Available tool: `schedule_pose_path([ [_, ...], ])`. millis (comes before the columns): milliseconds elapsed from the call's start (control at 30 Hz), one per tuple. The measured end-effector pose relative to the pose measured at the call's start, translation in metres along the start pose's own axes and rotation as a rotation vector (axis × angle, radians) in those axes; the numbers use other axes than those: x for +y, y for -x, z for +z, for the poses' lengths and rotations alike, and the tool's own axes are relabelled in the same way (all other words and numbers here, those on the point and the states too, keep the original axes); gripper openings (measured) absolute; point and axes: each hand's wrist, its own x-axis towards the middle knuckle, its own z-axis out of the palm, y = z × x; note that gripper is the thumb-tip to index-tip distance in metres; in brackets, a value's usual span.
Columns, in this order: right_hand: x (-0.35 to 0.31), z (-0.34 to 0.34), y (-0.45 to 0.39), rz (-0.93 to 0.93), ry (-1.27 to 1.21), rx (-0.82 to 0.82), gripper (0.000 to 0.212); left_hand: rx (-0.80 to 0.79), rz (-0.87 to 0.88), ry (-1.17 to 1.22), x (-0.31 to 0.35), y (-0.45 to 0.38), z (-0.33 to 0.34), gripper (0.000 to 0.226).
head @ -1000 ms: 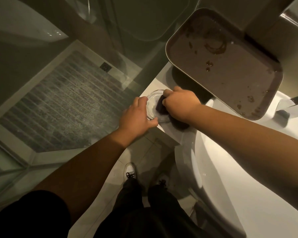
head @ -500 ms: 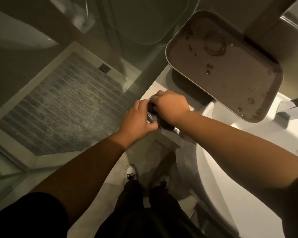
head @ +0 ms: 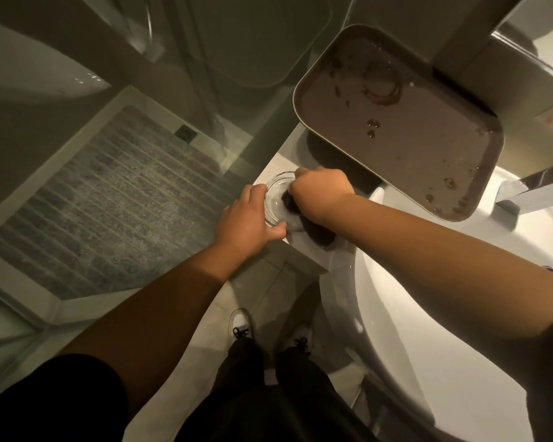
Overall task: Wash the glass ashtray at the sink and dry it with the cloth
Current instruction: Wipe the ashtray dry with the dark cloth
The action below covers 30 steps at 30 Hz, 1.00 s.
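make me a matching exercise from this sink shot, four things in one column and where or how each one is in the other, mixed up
Things:
1. clear round glass ashtray
2. dark cloth
3. brown stained rectangular tray
4. white ceramic sink basin

States:
A. tilted, propped over the back of the counter
B. pressed into the dish by the right hand
C. steadied at its rim by the left hand
D. lies under the right forearm

Pairs: 1-C, 2-B, 3-A, 4-D
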Motion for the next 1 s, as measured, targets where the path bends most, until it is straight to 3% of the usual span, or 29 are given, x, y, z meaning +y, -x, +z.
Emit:
schedule_pose_path([
  [133, 0.006, 0.006, 0.01, -0.09, -0.058, -0.046, 0.031, 0.015, 0.021, -0.021, -0.003, -0.001, 0.004, 0.074],
  [300, 0.002, 0.011, 0.001, -0.229, -0.066, 0.01, 0.025, 0.021, 0.05, 0.011, -0.008, -0.002, 0.005, 0.074],
  [600, -0.007, 0.013, -0.02, -0.029, -0.201, 0.168, 0.02, 0.036, 0.035, 0.06, -0.005, -0.002, 0.005, 0.067],
  [733, -0.001, 0.011, -0.018, 0.047, -0.132, 0.151, 0.02, 0.047, 0.027, 0.044, -0.003, -0.002, 0.005, 0.068],
  [1000, 0.018, 0.015, 0.001, -0.141, -0.042, 0.029, 0.03, 0.026, 0.051, -0.027, -0.007, -0.006, 0.005, 0.073],
])
